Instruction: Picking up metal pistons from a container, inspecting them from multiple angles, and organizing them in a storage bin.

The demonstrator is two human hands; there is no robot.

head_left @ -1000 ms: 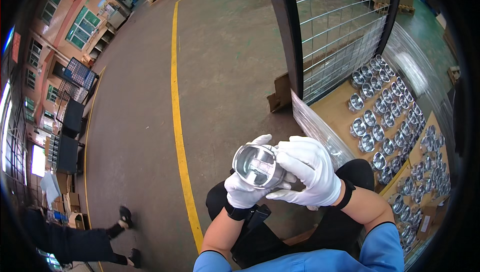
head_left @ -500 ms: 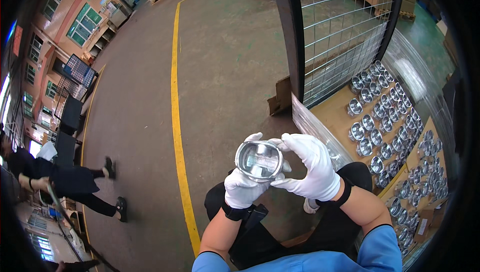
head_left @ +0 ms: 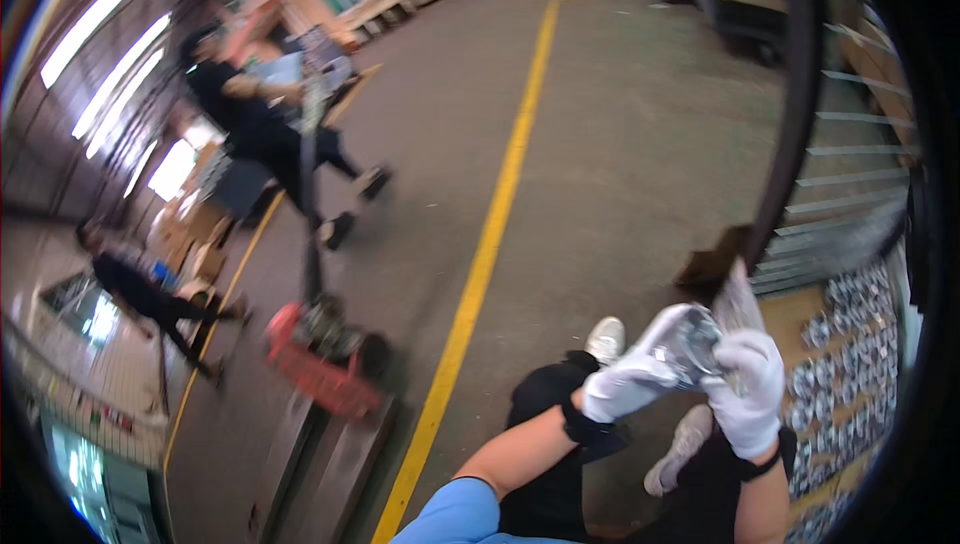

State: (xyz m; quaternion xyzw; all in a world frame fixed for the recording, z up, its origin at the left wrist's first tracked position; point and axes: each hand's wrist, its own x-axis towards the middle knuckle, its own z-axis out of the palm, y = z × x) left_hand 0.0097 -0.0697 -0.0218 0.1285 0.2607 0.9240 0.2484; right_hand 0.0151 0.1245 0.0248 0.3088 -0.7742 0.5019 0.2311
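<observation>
Between my two white-gloved hands is a shiny metal piston (head_left: pixel 688 346), smeared by motion. My left hand (head_left: pixel 634 376) is closed round its left side, thumb and fingers on the rim. On the other side my right hand (head_left: pixel 748 392) has its bent fingers against the piston, though blur hides the exact contact. Both hands are above my knees. Many similar pistons (head_left: pixel 850 369) stand in rows on brown cardboard to my right.
A wire-mesh cage with a dark post (head_left: pixel 790 124) rises beside the pistons. Left of the yellow floor line (head_left: pixel 490 244), a person (head_left: pixel 255 129) walks with a red pallet truck (head_left: pixel 325 364). Another person (head_left: pixel 150 284) is farther left.
My view has swung left, so hands and piston now appear farther right. The piston has tilted and the right hand has closed in on it. The pallet truck and second person have come into view.
</observation>
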